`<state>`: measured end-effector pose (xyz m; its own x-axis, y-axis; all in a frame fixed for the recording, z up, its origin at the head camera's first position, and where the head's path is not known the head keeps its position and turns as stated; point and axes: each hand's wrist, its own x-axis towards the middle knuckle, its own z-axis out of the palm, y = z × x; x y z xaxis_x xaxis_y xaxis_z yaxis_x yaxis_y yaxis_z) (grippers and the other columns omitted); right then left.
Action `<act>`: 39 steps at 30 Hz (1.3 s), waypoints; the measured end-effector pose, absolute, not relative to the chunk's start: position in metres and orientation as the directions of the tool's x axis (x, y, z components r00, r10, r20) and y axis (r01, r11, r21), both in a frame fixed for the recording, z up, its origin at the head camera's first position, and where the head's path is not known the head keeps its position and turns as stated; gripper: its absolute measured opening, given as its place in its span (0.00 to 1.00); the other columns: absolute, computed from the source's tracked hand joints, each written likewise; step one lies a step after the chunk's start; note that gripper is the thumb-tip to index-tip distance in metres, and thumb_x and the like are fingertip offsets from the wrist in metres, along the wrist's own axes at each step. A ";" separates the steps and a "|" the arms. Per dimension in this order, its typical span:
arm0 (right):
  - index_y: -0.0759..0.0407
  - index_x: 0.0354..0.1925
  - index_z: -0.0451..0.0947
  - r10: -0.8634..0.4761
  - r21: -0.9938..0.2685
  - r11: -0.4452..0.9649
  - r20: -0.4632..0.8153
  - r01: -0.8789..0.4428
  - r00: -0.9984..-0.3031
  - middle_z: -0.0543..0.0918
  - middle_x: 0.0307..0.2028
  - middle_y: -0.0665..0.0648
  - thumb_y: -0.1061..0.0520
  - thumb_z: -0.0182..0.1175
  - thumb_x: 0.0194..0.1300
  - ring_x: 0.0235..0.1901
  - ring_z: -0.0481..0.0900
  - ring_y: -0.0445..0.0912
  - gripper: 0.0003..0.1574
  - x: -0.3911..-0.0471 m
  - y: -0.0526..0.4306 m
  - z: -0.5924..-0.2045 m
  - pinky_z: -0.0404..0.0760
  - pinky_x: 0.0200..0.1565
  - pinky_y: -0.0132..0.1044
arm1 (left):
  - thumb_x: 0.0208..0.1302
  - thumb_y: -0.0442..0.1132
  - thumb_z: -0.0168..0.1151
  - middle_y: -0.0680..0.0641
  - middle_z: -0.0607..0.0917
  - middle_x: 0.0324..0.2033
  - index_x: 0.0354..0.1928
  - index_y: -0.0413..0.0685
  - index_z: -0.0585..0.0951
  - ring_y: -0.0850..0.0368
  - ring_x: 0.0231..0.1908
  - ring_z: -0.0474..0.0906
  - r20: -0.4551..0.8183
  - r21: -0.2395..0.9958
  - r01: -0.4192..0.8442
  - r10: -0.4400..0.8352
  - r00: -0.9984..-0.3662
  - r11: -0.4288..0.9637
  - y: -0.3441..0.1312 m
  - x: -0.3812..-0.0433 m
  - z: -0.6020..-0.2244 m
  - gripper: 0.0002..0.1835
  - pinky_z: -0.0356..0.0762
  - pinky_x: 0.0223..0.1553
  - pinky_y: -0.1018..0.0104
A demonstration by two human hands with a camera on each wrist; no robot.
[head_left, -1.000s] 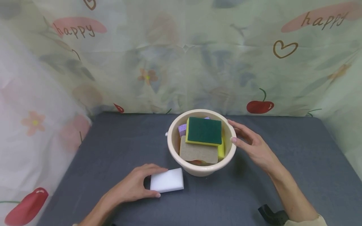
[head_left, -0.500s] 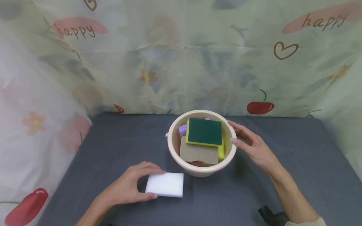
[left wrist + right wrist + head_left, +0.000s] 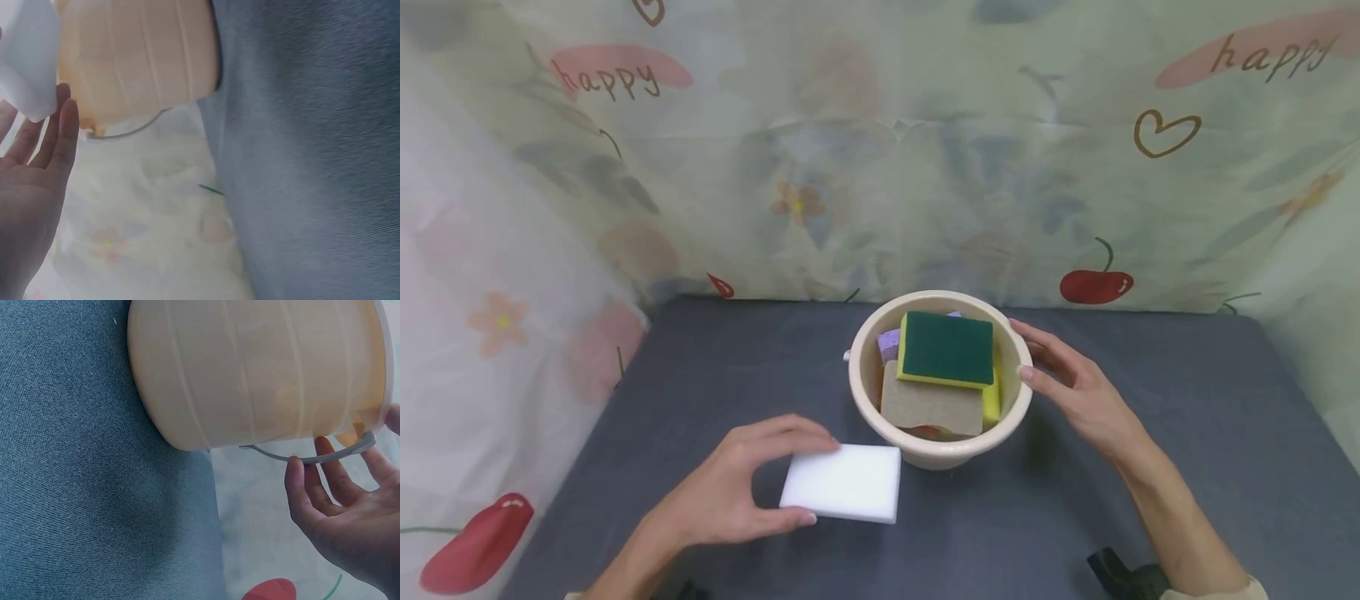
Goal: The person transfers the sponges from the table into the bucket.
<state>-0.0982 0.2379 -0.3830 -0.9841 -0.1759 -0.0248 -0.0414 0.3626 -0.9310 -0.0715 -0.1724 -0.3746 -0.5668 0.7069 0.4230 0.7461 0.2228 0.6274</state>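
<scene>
My left hand (image 3: 730, 483) pinches a white sponge block (image 3: 844, 483) between thumb and fingers, its long edges at the fingertips. In the left wrist view the block (image 3: 31, 59) is up off the table, beside the bucket's upper wall. The cream bucket (image 3: 938, 450) stands upright. On top inside it lies a green-and-yellow scouring sponge (image 3: 947, 348), over a grey-brown sponge (image 3: 931, 402), with purple (image 3: 889, 343) and yellow (image 3: 991, 402) pieces partly hidden. My right hand (image 3: 1082, 392) rests against the bucket's right rim, fingers loosely spread; in the right wrist view they meet its grey handle (image 3: 306, 459).
A dark grey cloth (image 3: 745, 358) covers the table. Patterned curtains (image 3: 880, 167) hang behind it and at both sides. A black curved device (image 3: 1120, 575) sits at the right wrist.
My left hand has lifted the white sponge block from the table, first back to the left, then up and rightward. The right hand stays at the bucket rim.
</scene>
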 end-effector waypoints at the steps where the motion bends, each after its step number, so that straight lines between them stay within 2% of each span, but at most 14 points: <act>1: 0.38 0.76 0.59 -0.176 -0.931 0.363 -0.023 -0.043 -0.984 0.69 0.67 0.56 0.48 0.58 0.73 0.66 0.65 0.54 0.37 -0.098 0.238 -0.383 0.68 0.63 0.61 | 0.44 0.39 0.82 0.52 0.81 0.53 0.59 0.51 0.81 0.57 0.50 0.79 0.436 0.622 0.754 0.708 -0.556 0.209 -0.171 -0.073 -0.373 0.35 0.74 0.53 0.72; 7: 0.38 0.76 0.58 -0.179 -0.934 0.355 -0.025 -0.041 -0.984 0.69 0.68 0.57 0.48 0.58 0.73 0.67 0.64 0.55 0.38 -0.097 0.238 -0.383 0.66 0.63 0.64 | 0.50 0.41 0.78 0.49 0.82 0.52 0.58 0.47 0.81 0.56 0.49 0.80 0.499 0.586 0.798 0.715 -0.490 0.139 -0.163 -0.077 -0.359 0.30 0.75 0.52 0.70; 13: 0.38 0.76 0.58 -0.175 -0.936 0.349 -0.026 -0.037 -0.984 0.68 0.68 0.56 0.48 0.58 0.73 0.67 0.63 0.55 0.38 -0.098 0.238 -0.383 0.64 0.64 0.65 | 0.54 0.44 0.75 0.49 0.82 0.51 0.58 0.47 0.80 0.56 0.48 0.80 0.525 0.567 0.816 0.714 -0.462 0.112 -0.153 -0.080 -0.347 0.28 0.77 0.49 0.68; 22: 0.38 0.76 0.58 -0.188 -0.935 0.350 -0.014 -0.054 -0.982 0.68 0.68 0.55 0.49 0.57 0.74 0.67 0.63 0.53 0.37 -0.097 0.240 -0.384 0.66 0.64 0.62 | 0.55 0.46 0.75 0.55 0.81 0.54 0.60 0.53 0.80 0.60 0.50 0.79 0.491 0.571 0.804 0.717 -0.495 0.165 -0.129 -0.097 -0.336 0.28 0.78 0.48 0.66; 30: 0.37 0.76 0.58 -0.188 -0.933 0.357 -0.020 -0.049 -0.982 0.69 0.68 0.56 0.49 0.57 0.74 0.67 0.64 0.53 0.37 -0.097 0.239 -0.384 0.66 0.64 0.61 | 0.56 0.50 0.75 0.58 0.80 0.56 0.60 0.59 0.80 0.62 0.54 0.77 0.431 0.609 0.762 0.714 -0.551 0.221 -0.113 -0.112 -0.338 0.28 0.79 0.50 0.62; 39: 0.38 0.76 0.58 -0.168 -0.931 0.363 -0.023 -0.041 -0.985 0.68 0.68 0.57 0.48 0.58 0.73 0.67 0.63 0.56 0.38 -0.097 0.237 -0.383 0.66 0.63 0.65 | 0.55 0.51 0.76 0.56 0.81 0.56 0.58 0.57 0.82 0.61 0.55 0.76 0.382 0.623 0.736 0.717 -0.583 0.267 -0.106 -0.120 -0.340 0.28 0.81 0.48 0.59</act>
<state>-0.0967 0.2368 -0.3831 -0.9855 -0.1684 -0.0227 -0.0405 0.3629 -0.9310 -0.1202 -0.1058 -0.3401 -0.5833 0.7168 0.3820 0.7356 0.2667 0.6227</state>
